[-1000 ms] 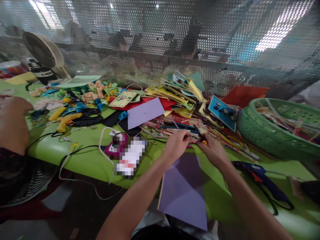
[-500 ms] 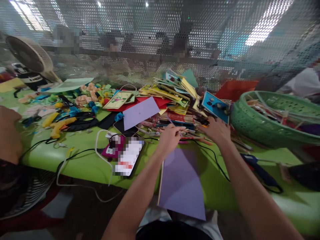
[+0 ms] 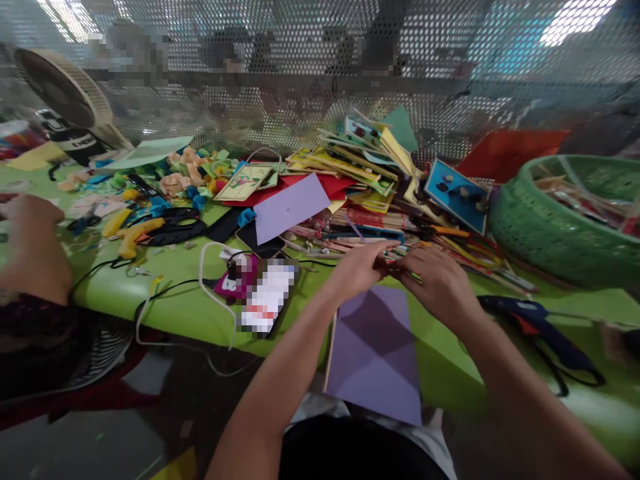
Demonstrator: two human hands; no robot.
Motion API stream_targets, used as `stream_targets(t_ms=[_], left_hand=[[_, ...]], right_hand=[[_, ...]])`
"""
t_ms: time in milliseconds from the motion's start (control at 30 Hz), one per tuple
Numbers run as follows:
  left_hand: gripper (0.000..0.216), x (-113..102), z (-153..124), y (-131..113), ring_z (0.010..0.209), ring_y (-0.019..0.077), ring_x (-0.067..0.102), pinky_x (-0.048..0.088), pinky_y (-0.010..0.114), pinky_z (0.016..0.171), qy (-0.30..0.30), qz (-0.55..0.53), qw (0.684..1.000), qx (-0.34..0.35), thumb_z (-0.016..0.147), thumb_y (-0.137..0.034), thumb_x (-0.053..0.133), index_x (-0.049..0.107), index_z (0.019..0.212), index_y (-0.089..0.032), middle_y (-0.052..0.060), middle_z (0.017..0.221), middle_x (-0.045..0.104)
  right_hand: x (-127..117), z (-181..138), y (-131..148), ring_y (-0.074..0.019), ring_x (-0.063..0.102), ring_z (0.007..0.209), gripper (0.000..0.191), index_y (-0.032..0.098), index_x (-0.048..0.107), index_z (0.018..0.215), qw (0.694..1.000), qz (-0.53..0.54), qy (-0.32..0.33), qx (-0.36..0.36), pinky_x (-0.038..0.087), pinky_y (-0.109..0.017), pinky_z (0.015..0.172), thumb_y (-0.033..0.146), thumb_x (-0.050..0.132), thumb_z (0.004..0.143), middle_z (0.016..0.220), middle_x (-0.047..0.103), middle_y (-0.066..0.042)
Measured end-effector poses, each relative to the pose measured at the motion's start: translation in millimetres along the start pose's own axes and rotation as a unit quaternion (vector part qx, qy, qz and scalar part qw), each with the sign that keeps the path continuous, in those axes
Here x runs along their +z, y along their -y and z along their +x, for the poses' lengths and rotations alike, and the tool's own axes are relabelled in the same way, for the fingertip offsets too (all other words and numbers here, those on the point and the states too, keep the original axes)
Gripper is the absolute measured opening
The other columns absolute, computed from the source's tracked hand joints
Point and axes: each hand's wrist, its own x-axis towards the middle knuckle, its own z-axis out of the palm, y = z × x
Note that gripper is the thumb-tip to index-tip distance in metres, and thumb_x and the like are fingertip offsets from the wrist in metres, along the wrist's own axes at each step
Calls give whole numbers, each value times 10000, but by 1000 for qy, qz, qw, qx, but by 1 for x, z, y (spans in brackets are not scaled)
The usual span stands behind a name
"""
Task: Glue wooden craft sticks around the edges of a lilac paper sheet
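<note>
My left hand (image 3: 363,270) and my right hand (image 3: 437,280) meet above the top edge of a purple board (image 3: 377,350), which lies partly over the table's front edge. Both hands have their fingers pinched together, and whatever is between them is too small and hidden to name. A thin purple strip (image 3: 354,227) sticks up just behind my left fingers; whether they hold it is unclear. Beyond the hands lie many thin sticks (image 3: 325,248), and an orange-handled tool (image 3: 450,231) rests behind my right hand.
A green basket (image 3: 565,220) stands at right, near a dark blue glue gun (image 3: 545,327). Left are a phone (image 3: 270,293), a white cable (image 3: 203,273), a yellow glue gun (image 3: 135,237) and another person's arm (image 3: 35,247). Cards (image 3: 345,167) pile up before a perforated metal screen (image 3: 300,100).
My right hand has left the sticks and orange-handled tool and come in beside my left hand, its fingers closing. The view has shifted slightly.
</note>
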Motion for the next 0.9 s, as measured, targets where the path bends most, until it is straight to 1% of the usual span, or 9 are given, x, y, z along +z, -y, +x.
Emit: stream_targets(t_ms=[67,133,167,233,300,367,500,700,900], left_hand=[[537,-3,0,1,873,188,728,549,294,836,39,-5,999,-1,846,-68,697,686,1362,-217,25,947,782],[391,-13,-1,0,864,195,737,548,290,803,76,6,997,-19,846,-81,708,765,1204,-227,25,927,792],[292,-19,-2,0,862,203,741,546,294,794,82,25,996,-34,852,-104,723,794,1108,-227,31,924,799],[144,-32,-4,-3,877,216,746,542,310,811,62,89,991,-74,866,-144,747,815,958,-231,40,949,811],[94,-45,-7,-7,901,225,749,539,326,840,39,147,981,-124,866,-160,761,814,890,-234,41,966,817],[77,-52,-8,-11,931,227,750,537,329,861,47,194,967,-158,883,-189,751,811,887,-236,38,983,818],[101,-56,-9,-16,978,225,746,540,326,897,100,273,938,-191,908,-220,717,812,938,-236,40,1004,812],[119,-57,-10,-13,1026,247,746,550,350,936,117,318,915,-220,893,-217,724,825,951,-240,51,1054,812],[177,-59,-10,-16,1033,246,749,555,348,938,138,333,902,-239,877,-180,711,837,982,-248,47,1037,815]], right_hand=[[4,-10,-4,-275,659,885,260,276,751,874,1000,-3,2,-13,486,-437,866,401,558,993,886,756,-82],[6,-19,-12,-270,672,888,278,263,751,886,1000,5,8,-25,495,-423,838,402,546,1012,912,761,-84],[7,-23,-17,-271,681,892,285,253,757,895,999,12,11,-28,504,-419,829,402,547,1016,917,763,-91],[9,-29,-25,-277,696,886,285,238,773,909,999,23,14,-33,518,-419,819,397,560,1013,909,766,-101],[11,-32,-32,-277,705,871,275,236,783,912,999,31,15,-39,528,-419,812,396,579,1004,901,771,-99],[15,-34,-37,-271,713,859,271,238,785,912,998,36,14,-44,534,-410,795,396,585,1003,905,775,-90],[22,-33,-40,-264,712,834,287,227,782,918,998,41,5,-49,538,-409,773,406,577,1011,892,770,-82],[34,-31,-36,-269,696,843,291,206,782,911,997,44,5,-66,533,-408,761,381,574,1016,864,755,-81],[42,-30,-33,-273,684,815,296,193,779,905,997,30,4,-69,528,-422,753,360,561,1017,843,748,-87]])
